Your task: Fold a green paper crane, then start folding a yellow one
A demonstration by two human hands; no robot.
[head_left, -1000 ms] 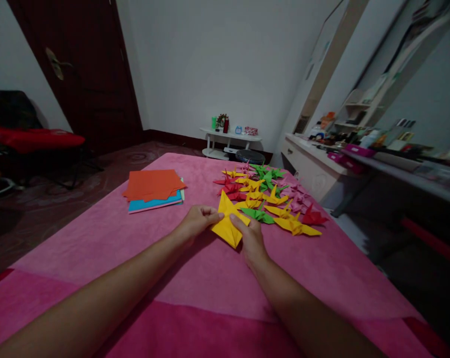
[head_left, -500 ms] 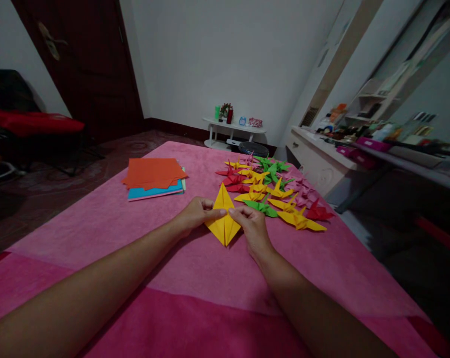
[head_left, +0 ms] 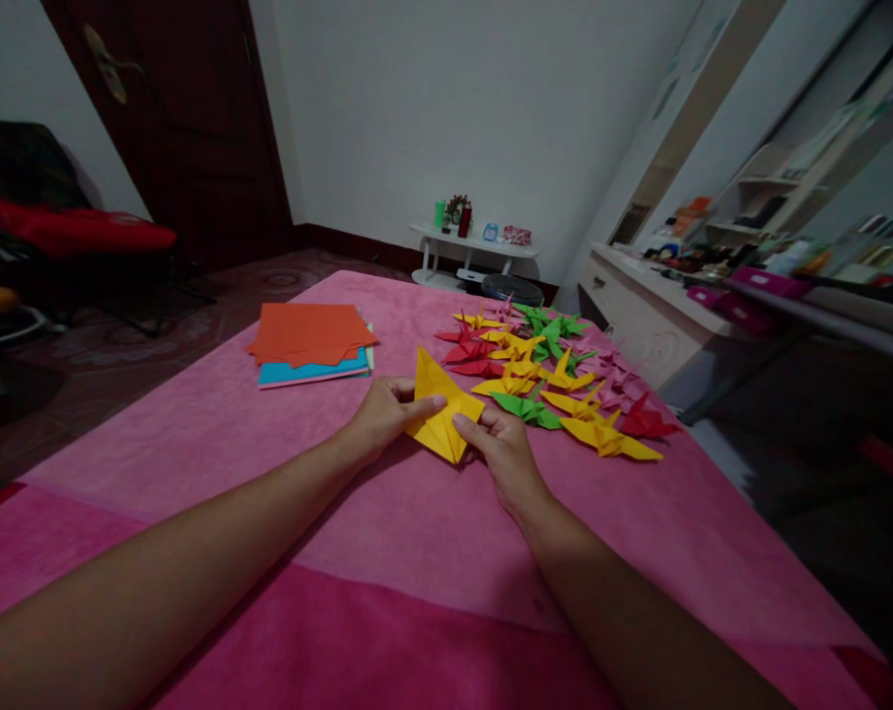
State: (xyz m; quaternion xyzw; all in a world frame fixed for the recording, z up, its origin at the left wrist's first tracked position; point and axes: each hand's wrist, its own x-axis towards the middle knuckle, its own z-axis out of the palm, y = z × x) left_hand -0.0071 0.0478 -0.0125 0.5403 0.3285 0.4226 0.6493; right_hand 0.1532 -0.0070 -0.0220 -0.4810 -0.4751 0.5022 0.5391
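A yellow folded origami paper is held between my two hands, just over the pink cloth. My left hand pinches its left side, thumb on top and fingers behind. My right hand pinches the right side the same way, its thumb near the middle crease. The paper's long point tips up to the left, and a shorter point faces me. Beyond my right hand lie several finished paper cranes, among them a green crane and a yellow crane.
Left of the cranes, a stack of orange sheets rests on blue paper. A low white shelf stands by the far wall. On the right is a cluttered white dresser; a red chair is at left.
The yellow paper has turned from upright and symmetrical to tilted left, with its right side now spread outward. My hands stay pinched on it. The camera view has shifted slightly.
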